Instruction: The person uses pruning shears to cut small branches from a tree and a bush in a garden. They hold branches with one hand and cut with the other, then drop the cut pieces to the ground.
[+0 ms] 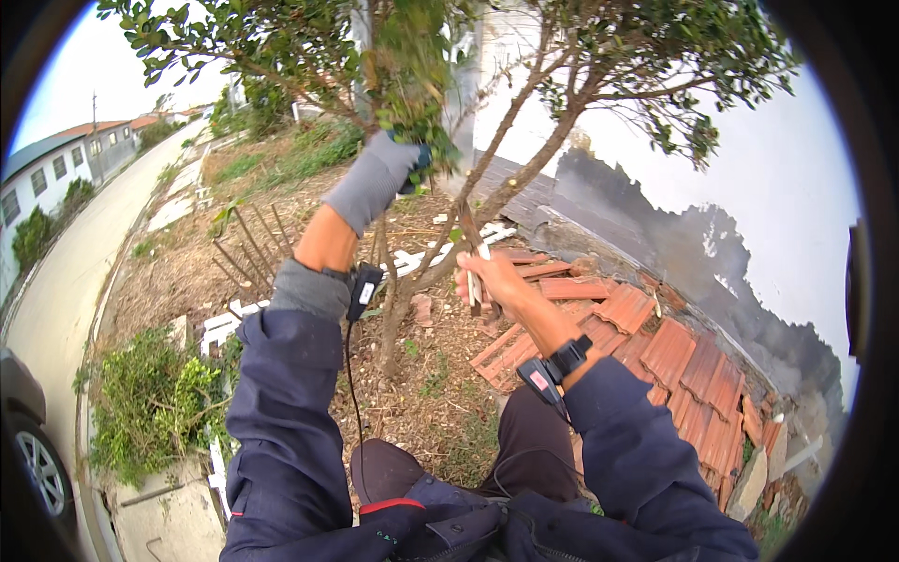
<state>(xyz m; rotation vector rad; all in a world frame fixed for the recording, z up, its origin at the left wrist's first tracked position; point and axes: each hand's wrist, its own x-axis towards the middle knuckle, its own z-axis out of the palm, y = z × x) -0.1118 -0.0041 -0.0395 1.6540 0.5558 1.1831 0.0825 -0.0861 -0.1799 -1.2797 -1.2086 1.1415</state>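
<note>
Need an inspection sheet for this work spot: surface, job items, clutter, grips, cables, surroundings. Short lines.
Surface: bare ground strewn with dry litter and some green growth.
Job items: branching tree; narrow brown-and-white piece, kind unclear.
Clutter: reddish roof tiles at right; leafy green heap at lower left.
Grips: left grip, in a grey glove, at the blurred foliage, closure unclear; right grip, bare, closed around the narrow piece.
Cables: black cable hangs from the left wrist device; another leaves the right wrist device.
Surroundings: stained white wall at right; road and part of a car at left.
</note>
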